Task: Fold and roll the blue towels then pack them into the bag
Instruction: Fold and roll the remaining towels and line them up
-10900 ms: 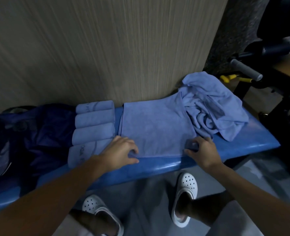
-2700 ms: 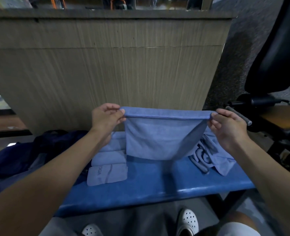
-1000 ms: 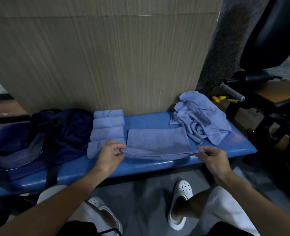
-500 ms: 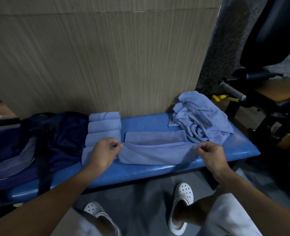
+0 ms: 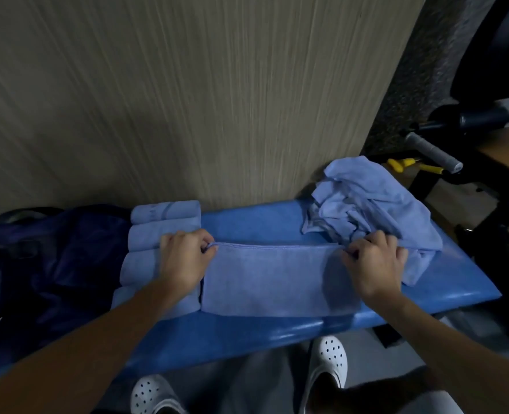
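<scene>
A folded blue towel (image 5: 271,279) lies flat as a long strip on the blue bench (image 5: 247,333). My left hand (image 5: 184,258) pinches its far left corner. My right hand (image 5: 375,264) pinches its far right corner. Several rolled blue towels (image 5: 160,225) lie in a row at the left, partly under my left hand. A heap of unfolded blue towels (image 5: 372,201) sits at the bench's right end. The dark blue bag (image 5: 56,270) lies open at the left of the rolls.
A wood-grain wall panel (image 5: 187,100) rises directly behind the bench. A black exercise machine with a grey padded handle (image 5: 432,150) stands at the right. My white clogs (image 5: 327,363) are on the floor below the bench's front edge.
The near half of the towel has been folded over to the far edge, making a narrower strip. Both hands moved away from me with the corners.
</scene>
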